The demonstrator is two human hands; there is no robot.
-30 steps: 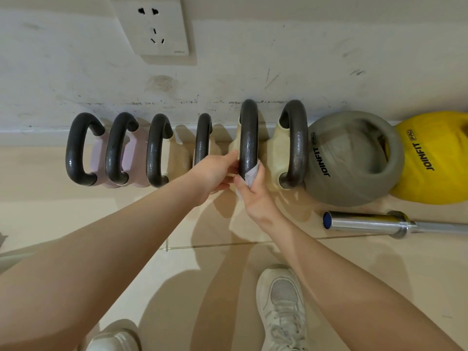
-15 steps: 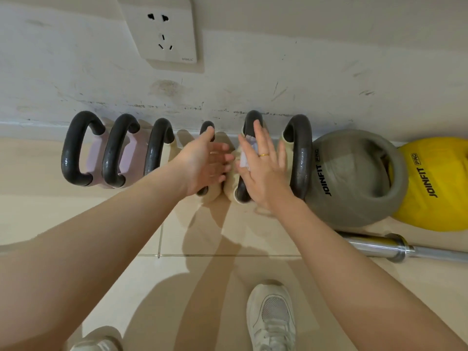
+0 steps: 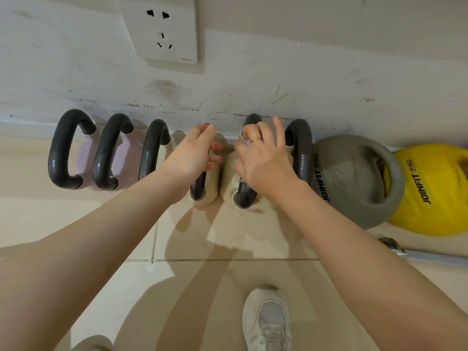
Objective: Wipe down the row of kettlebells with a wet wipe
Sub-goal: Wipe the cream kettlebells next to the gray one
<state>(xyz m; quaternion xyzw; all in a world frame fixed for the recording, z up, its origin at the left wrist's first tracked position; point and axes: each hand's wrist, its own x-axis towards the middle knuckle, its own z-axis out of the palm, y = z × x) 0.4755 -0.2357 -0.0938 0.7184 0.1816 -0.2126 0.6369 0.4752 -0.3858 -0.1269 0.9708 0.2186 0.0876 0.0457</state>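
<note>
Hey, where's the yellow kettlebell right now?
The yellow kettlebell sits at the far right end of the row in the head view, against the wall, touching the grey kettlebell on its left, with the barbell lying just in front.

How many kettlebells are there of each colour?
Pink kettlebells: 2
Cream kettlebells: 4
Grey kettlebell: 1
Yellow kettlebell: 1
Total: 8
</note>
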